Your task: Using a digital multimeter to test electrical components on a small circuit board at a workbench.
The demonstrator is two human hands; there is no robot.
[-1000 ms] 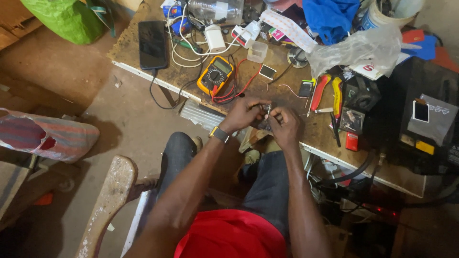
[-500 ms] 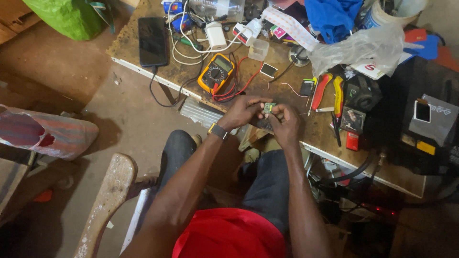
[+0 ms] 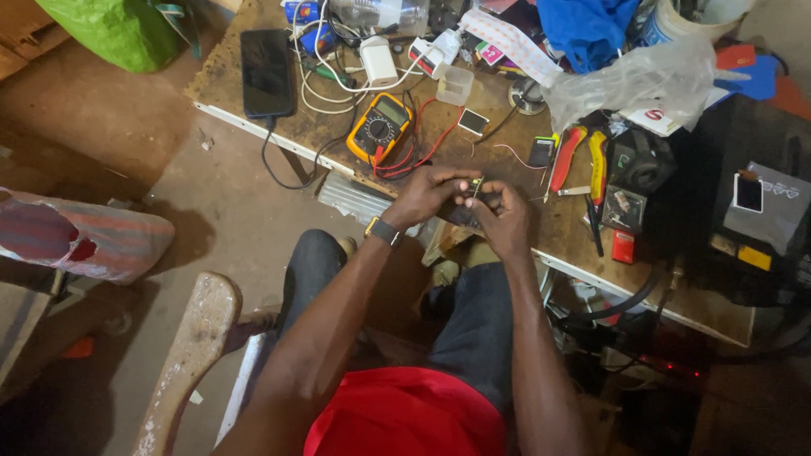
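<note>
Both forearms outstretched, left hand (image 3: 429, 192) and right hand (image 3: 500, 213) close together, fingers curled inward, fingertips pinched

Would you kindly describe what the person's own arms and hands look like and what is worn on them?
Both arms are bare to above the elbow, with no sleeves showing. The left hand and right hand wear no gloves. A dark watch with a yellowish edge circles the left wrist. No rings can be made out.

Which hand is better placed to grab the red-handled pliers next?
Right, probably. The right hand sits nearer the red-handled pliers, which lie just beyond it on the workbench. The left hand is farther off, toward the yellow multimeter. Both hands pinch a small component between them.
</note>
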